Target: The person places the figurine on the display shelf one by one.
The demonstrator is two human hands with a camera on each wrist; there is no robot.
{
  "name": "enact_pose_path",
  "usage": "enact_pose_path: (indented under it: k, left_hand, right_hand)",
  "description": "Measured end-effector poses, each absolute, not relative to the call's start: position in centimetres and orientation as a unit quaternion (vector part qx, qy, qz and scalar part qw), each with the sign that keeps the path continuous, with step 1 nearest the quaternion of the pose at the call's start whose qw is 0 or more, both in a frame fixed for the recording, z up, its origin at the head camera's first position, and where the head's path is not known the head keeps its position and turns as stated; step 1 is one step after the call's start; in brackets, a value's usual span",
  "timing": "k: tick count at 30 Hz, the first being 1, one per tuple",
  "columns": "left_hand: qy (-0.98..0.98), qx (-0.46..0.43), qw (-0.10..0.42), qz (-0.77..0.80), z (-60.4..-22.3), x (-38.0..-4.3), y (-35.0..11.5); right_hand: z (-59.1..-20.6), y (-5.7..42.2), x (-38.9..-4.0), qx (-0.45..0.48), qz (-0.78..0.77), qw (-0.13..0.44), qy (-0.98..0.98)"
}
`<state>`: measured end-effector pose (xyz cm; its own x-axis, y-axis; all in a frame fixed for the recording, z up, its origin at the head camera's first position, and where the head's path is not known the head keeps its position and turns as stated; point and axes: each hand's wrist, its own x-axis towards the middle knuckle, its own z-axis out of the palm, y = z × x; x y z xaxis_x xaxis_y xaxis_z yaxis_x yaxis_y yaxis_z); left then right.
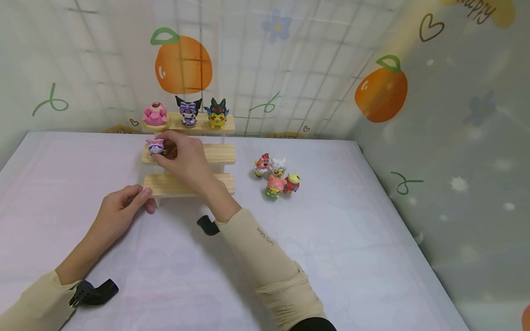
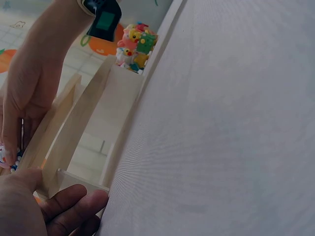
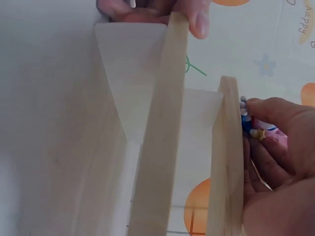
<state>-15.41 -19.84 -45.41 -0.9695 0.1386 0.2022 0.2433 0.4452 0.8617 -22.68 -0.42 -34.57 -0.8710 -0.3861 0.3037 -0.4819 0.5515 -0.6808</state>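
Note:
A three-tier wooden display stand (image 1: 219,154) with pale boards stands on the table. At the left end of its middle tier, my right hand (image 1: 186,158) pinches a small pink, white and blue figurine (image 1: 155,146) between thumb and fingers. The figurine's base is right at the board in the right wrist view, where fingers partly cover it. My left hand (image 1: 120,207) grips the left end of the bottom tier, thumb on the board and fingers against the white side support (image 3: 130,64). Along the top tier stand a pink figurine (image 1: 155,115), a purple-and-black figurine (image 1: 188,113) and a yellow figurine in a dark hood (image 1: 217,115).
Right of the stand, several figurines (image 1: 275,185) cluster on the white tablecloth (image 1: 352,248). Behind the table hangs a printed curtain (image 1: 248,59) with oranges, and a grid shows through it. Another printed panel (image 1: 463,151) rises along the right side.

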Motion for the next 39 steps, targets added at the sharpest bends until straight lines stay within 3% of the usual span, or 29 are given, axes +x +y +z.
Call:
enact_pose_path:
  k: [10, 28, 39]
  left_hand:
    - [-0.852, -0.107, 0.043, -0.511, -45.5, -15.4, -19.8]
    - [-0.853, -0.106, 0.055, -0.509, -45.6, -15.2, -19.9]
    - [-0.846, -0.113, 0.055, -0.518, -45.6, -15.4, -19.7]
  right_hand:
    - [-35.2, 0.5, -22.3, 0.236, 0.417, 0.06, -0.875]
    - [-35.3, 7.3, -21.0, 0.237, 0.47, 0.095, -0.845]
    - [-33.2, 18.6, -20.9, 0.181, 0.498, 0.175, -0.83]
